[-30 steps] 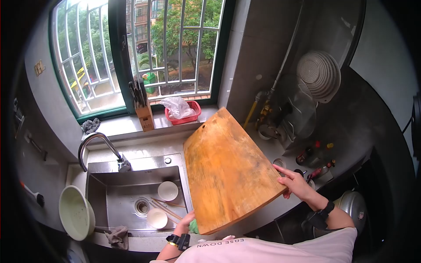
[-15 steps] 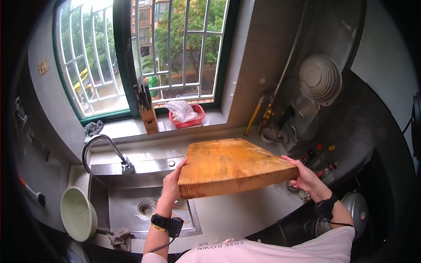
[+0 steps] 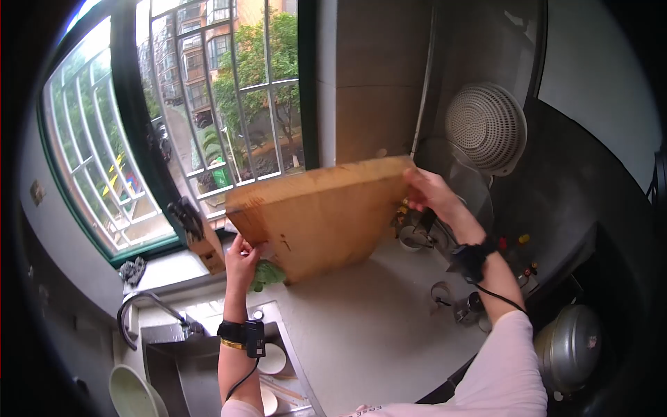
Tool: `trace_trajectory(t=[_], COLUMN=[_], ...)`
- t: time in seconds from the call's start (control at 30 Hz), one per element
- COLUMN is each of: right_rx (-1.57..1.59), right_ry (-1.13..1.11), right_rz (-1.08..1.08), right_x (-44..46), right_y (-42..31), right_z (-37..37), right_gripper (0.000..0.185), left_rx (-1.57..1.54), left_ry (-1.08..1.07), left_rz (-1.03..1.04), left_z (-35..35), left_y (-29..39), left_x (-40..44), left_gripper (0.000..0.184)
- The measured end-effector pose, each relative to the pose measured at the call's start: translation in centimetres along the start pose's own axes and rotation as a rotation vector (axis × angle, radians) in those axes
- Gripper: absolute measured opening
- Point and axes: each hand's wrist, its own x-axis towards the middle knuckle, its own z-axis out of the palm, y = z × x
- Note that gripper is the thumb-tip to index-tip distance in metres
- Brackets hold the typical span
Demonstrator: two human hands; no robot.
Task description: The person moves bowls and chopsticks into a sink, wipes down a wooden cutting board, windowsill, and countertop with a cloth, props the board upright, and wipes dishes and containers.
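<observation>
Thick, rectangular light-brown wooden cutting board (image 3: 326, 215): from my remote post on the head view, I record it between the two hands, to the right of the left one and to the left of the right one. It is steeply tilted, with a broad face and a thick edge in sight. Whether its lower edge touches the pale, smooth countertop (image 3: 361, 333), I cannot tell.

I find the bare right hand (image 3: 439, 196) clamped on the board's upper right corner, and the bare left hand (image 3: 242, 263) at its left side with fingers drawn together; I cannot tell whether these grip the board. Just below and right of the left hand I note a crumpled green cloth (image 3: 267, 276), close against the board's lower corner.

Left of the left hand stands a tan wooden knife block (image 3: 208, 254) with dark-handled knives. Below and left of that hand I see a curved chrome faucet (image 3: 149, 295) over a rectangular stainless-steel sink (image 3: 163, 368). Nearly below the same hand, two round white bowls (image 3: 274, 360) lie inside the sink. Above and right of the right hand hangs a round, perforated whitish colander (image 3: 486, 128); well below and right is a rounded silvery metal pot (image 3: 571, 347).
</observation>
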Motion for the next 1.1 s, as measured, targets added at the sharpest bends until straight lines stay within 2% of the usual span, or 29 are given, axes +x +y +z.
trace_trajectory(t=[0.03,0.07,0.13,0.17,0.27,0.37,0.43,0.5,0.57,0.6,0.67,0.7,0.73,0.87,0.97,1.07,1.1], right_rx=[-0.049,-0.127,-0.218,-0.317,-0.591,-0.494,-0.234,-0.174,-0.308,-0.334,-0.386,-0.441,-0.494,-0.62,-0.605,-0.531,-0.578], right_ry=[0.033,0.084,0.194,0.251,0.173,0.288,0.256,0.25,0.269,0.296,0.336,0.379,0.422,0.512,0.442,0.404,0.442], right_rz=[-0.122,-0.19,-0.241,-0.258,-0.162,-0.515,-0.364,-0.31,-0.358,-0.293,-0.167,-0.191,-0.216,-0.226,-0.062,-0.041,-0.098], right_x=[1.7,3.8,5.9,8.9,10.6,11.4,12.0,12.1,10.8,10.4,9.9,9.9,9.9,10.3,10.1,9.7,9.9], right_y=[0.6,2.4,4.2,9.2,14.7,19.5,22.2,22.9,20.7,19.9,18.9,18.9,18.9,19.4,18.6,17.4,17.8], right_z=[0.5,0.5,1.9,1.7,2.3,4.0,6.1,6.7,7.1,7.2,7.6,7.7,7.7,6.4,5.1,4.4,4.3], right_gripper=[0.049,0.046,0.043,0.041,0.043,0.054,0.062,0.068,0.072,0.071,0.07,0.071,0.071,0.065,0.065,0.066,0.067], left_rx=[-0.084,0.025,0.065,0.163,0.229,0.144,0.12,0.163,0.074,0.031,0.164,0.082,0.181,0.207,0.236,0.22,0.205], left_ry=[0.006,-0.01,-0.038,-0.074,-0.097,-0.13,-0.127,-0.158,-0.216,-0.238,-0.292,-0.309,-0.355,-0.372,-0.403,-0.412,-0.42], left_rz=[-0.03,-0.061,-0.07,-0.042,-0.068,-0.043,-0.044,-0.05,-0.015,0.001,0.044,-0.015,0.053,0.043,0.034,0.101,0.131], left_z=[0.5,0.6,1.3,1.5,2.4,3.2,3.8,3.8,3.9,3.8,3.7,3.4,3.8,5.4,6.2,6.9,7.1], left_y=[-2.0,-0.5,-3.2,-5.2,-8.2,-8.8,-7.7,-6.9,-7.5,-7.6,-6.2,-5.4,-7.4,-4.9,-3.9,-5.2,-5.7], left_x=[1.4,2.2,4.2,5.2,6.7,8.4,8.5,8.6,8.8,8.9,9.0,8.7,9.7,9.6,9.8,10.6,10.7], left_gripper=[0.026,0.027,0.029,0.032,0.046,0.049,0.049,0.049,0.048,0.048,0.049,0.05,0.053,0.055,0.056,0.057,0.057])
